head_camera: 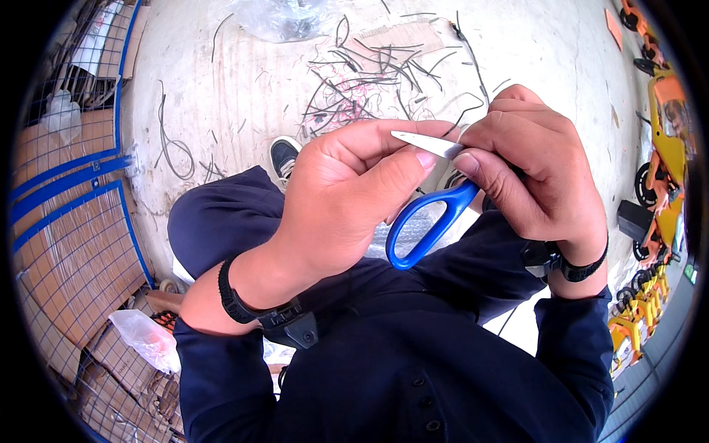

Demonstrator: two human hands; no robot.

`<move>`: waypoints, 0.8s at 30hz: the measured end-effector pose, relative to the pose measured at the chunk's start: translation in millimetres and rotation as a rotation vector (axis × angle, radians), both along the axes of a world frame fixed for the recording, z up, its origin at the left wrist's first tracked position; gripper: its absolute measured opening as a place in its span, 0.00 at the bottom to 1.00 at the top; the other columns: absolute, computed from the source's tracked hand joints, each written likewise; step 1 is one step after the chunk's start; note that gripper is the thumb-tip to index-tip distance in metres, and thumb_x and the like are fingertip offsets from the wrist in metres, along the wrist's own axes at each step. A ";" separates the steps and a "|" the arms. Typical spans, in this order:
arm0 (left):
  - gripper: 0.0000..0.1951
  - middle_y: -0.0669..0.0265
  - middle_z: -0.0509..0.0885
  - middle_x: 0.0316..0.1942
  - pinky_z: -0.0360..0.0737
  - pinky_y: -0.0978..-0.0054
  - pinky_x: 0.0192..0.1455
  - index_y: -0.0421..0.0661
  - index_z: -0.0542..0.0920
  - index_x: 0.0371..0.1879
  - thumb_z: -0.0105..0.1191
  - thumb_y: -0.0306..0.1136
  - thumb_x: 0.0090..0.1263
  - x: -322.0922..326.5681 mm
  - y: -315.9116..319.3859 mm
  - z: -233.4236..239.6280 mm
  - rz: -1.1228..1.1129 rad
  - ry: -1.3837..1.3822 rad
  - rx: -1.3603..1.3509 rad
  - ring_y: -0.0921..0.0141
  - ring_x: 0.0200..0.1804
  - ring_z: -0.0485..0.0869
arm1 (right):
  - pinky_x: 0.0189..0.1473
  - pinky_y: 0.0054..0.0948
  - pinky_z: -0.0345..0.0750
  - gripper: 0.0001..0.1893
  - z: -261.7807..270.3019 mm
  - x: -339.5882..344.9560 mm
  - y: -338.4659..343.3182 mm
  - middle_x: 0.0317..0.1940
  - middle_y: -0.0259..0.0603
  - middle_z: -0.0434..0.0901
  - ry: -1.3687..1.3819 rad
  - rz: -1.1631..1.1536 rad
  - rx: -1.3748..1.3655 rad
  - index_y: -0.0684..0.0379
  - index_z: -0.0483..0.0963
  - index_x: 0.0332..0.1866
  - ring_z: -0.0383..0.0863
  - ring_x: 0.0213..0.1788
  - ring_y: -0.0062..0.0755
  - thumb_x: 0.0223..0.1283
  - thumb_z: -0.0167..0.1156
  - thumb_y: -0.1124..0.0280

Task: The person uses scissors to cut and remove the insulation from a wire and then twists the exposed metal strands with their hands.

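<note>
My right hand (532, 160) grips a pair of scissors with a blue plastic handle (396, 243), one loop hanging below the fingers. The steel blade (424, 141) points left, with its flat side along the fingertips of my left hand (349, 194). A thin black cable (462, 118) runs in between the two hands. My left thumb and index finger pinch together around where it goes, though its end is hidden behind the fingers and blade. Both hands are held above my lap, close to each other.
On the concrete floor lie many black cable offcuts (382, 66) mixed with thin red wire scraps (354, 88), near flattened cardboard (401, 41) and a clear plastic bag (282, 19). A blue wire-mesh cage (66, 199) holds cardboard at left. Yellow-and-orange wheeled vehicles (667, 149) line the right.
</note>
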State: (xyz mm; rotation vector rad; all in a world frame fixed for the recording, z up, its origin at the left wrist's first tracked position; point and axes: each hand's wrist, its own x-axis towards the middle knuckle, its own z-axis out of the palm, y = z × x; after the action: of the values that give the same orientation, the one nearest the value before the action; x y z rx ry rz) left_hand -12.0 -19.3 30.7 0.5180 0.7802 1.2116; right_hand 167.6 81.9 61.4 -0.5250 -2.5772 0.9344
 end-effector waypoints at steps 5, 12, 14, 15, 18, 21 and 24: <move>0.13 0.59 0.84 0.38 0.79 0.85 0.41 0.31 0.76 0.50 0.47 0.25 0.70 5.5 -0.3 2.1 0.056 0.020 -0.030 0.78 0.38 0.82 | 0.34 0.30 0.67 0.05 1.1 0.0 -1.0 0.18 0.40 0.74 -0.019 -0.016 0.000 0.66 0.76 0.29 0.69 0.22 0.36 0.50 0.61 0.75; 0.13 0.60 0.84 0.39 0.79 0.85 0.42 0.32 0.77 0.49 0.48 0.25 0.70 3.5 -0.5 1.7 0.054 0.049 -0.022 0.78 0.39 0.82 | 0.34 0.30 0.66 0.05 1.7 0.2 -1.4 0.18 0.40 0.73 -0.039 -0.030 -0.022 0.66 0.76 0.28 0.70 0.22 0.36 0.51 0.61 0.74; 0.13 0.62 0.84 0.37 0.78 0.86 0.39 0.32 0.77 0.49 0.49 0.26 0.70 5.2 -0.8 1.6 0.076 0.086 -0.025 0.80 0.37 0.81 | 0.34 0.30 0.66 0.06 2.0 0.6 -1.3 0.19 0.40 0.74 -0.048 -0.034 -0.029 0.65 0.76 0.28 0.70 0.22 0.36 0.52 0.61 0.74; 0.13 0.62 0.84 0.36 0.77 0.87 0.38 0.33 0.78 0.49 0.49 0.26 0.70 5.6 -1.1 1.4 0.088 0.106 -0.026 0.81 0.35 0.80 | 0.34 0.30 0.66 0.06 2.1 0.7 -1.1 0.19 0.40 0.74 -0.048 -0.036 -0.031 0.65 0.76 0.28 0.70 0.22 0.36 0.52 0.61 0.74; 0.12 0.65 0.84 0.33 0.74 0.89 0.32 0.34 0.79 0.47 0.50 0.27 0.70 3.3 -2.1 -1.9 0.072 0.164 -0.021 0.84 0.31 0.77 | 0.34 0.30 0.66 0.06 2.3 1.5 -0.3 0.19 0.40 0.74 -0.043 -0.037 -0.023 0.66 0.75 0.28 0.70 0.23 0.36 0.53 0.60 0.74; 0.12 0.68 0.83 0.30 0.70 0.90 0.28 0.34 0.79 0.46 0.50 0.28 0.70 2.1 -1.8 -1.4 0.083 0.176 -0.011 0.86 0.27 0.74 | 0.35 0.29 0.66 0.06 2.2 1.3 0.1 0.19 0.40 0.75 -0.027 -0.044 -0.019 0.66 0.75 0.28 0.71 0.23 0.36 0.53 0.60 0.73; 0.12 0.68 0.83 0.30 0.70 0.90 0.28 0.34 0.80 0.46 0.50 0.28 0.70 -0.4 -0.6 2.6 0.064 0.156 -0.012 0.86 0.27 0.74 | 0.35 0.29 0.67 0.06 2.4 1.4 -0.2 0.20 0.40 0.75 -0.021 -0.054 -0.020 0.66 0.75 0.28 0.71 0.23 0.36 0.54 0.60 0.73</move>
State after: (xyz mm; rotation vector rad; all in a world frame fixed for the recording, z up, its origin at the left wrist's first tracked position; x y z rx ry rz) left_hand -12.4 -20.0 33.4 0.5865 0.9426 1.2354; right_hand 169.0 81.7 63.8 -0.6105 -2.5614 0.9421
